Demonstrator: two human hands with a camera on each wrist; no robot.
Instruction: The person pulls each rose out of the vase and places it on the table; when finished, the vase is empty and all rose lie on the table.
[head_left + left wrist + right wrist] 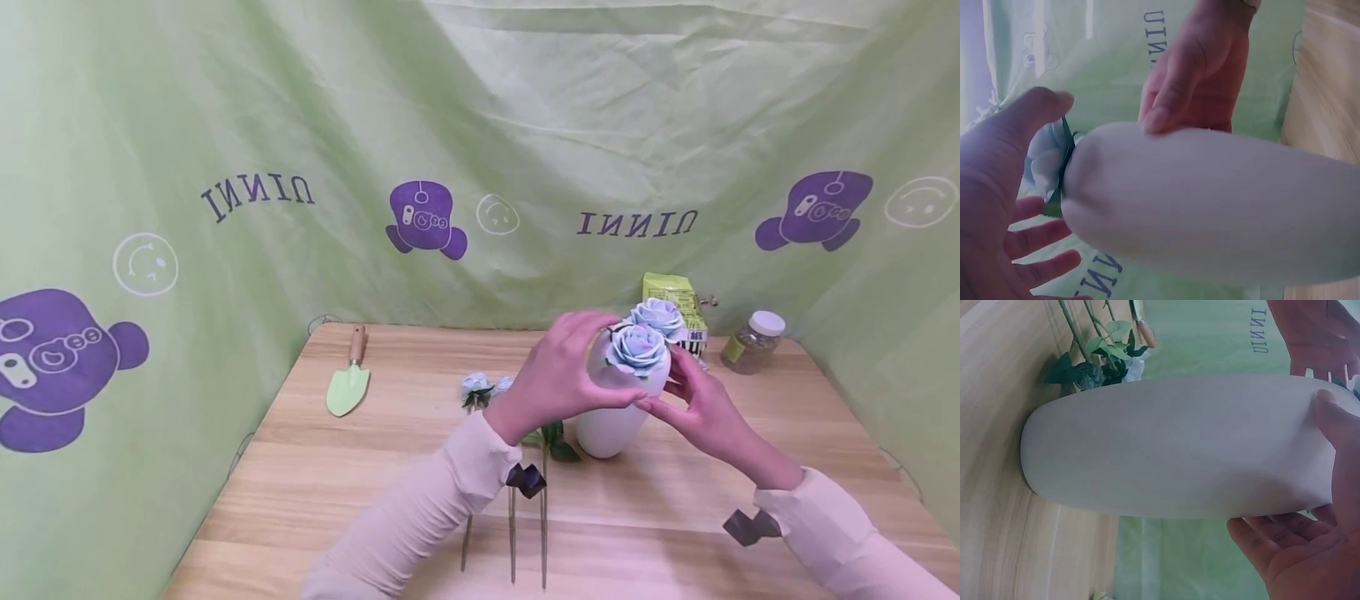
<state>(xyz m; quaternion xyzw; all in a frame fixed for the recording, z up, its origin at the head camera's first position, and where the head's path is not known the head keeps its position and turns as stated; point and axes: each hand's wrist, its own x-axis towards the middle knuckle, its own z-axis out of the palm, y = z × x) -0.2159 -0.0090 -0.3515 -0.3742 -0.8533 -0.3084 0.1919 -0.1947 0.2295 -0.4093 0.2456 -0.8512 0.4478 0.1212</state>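
A tall white vase [606, 432] stands on the right half of the table. Two pale blue roses [637, 350] sit at its mouth, one behind the other. My right hand [705, 412] holds the upper part of the vase; in the right wrist view its thumb [1327, 415] lies on one side and the fingers on the other. At the roses, my left hand [555, 375] curves around with fingers spread, and the left wrist view shows its thumb beside a rose [1047, 159]. Whether it touches the petals I cannot tell. Several flower stems [543, 517] lie left of the vase.
A light green trowel [348, 390] with a wooden handle lies at the back left of the wooden table [285, 500]. Behind the vase stands a green-yellow packet [670, 287]. A clear jar [752, 343] with a white lid is at the back right, before the green curtain [525, 100].
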